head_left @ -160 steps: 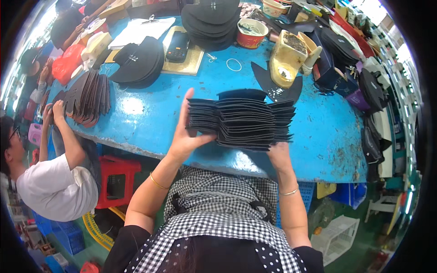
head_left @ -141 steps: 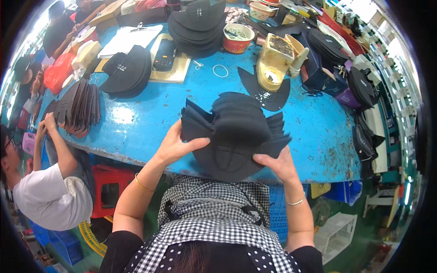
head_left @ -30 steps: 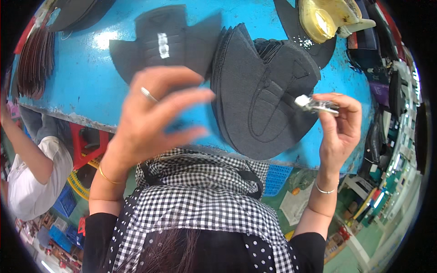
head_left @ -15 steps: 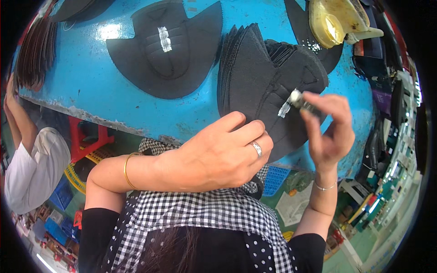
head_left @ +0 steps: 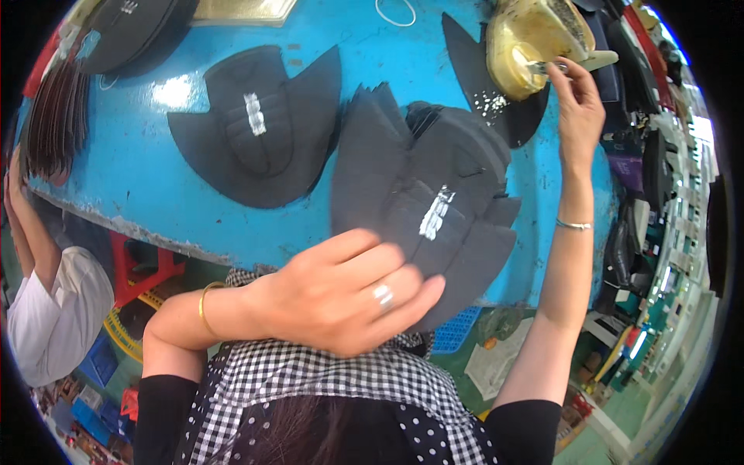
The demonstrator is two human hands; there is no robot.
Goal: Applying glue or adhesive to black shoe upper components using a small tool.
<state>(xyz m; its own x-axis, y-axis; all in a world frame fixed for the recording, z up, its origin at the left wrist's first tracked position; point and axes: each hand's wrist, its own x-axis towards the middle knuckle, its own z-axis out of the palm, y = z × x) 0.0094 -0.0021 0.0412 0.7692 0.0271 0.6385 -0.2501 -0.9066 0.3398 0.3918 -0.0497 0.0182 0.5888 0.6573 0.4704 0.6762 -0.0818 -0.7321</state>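
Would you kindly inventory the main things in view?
Front stack: one, black with white mark, centre.
Loose piece: one, black with white mark, left of that stack.
Container: one, yellow, upper right.
Speckled piece: one, black with white specks, beneath that container.
Work table: one, blue, under these.
Brown stack: one, brown, far left.
Upper stack: one, black, upper left.
Loop: one, white, top edge.
Stool: one, red, lower left.
Co-worker: one, white-shirted, left edge.
Apron: one, black-and-white check, bottom centre.
Left hand: one, with silver ring, over the front stack's near edge.
Right hand: one, bare, at the container, pinching a small item.
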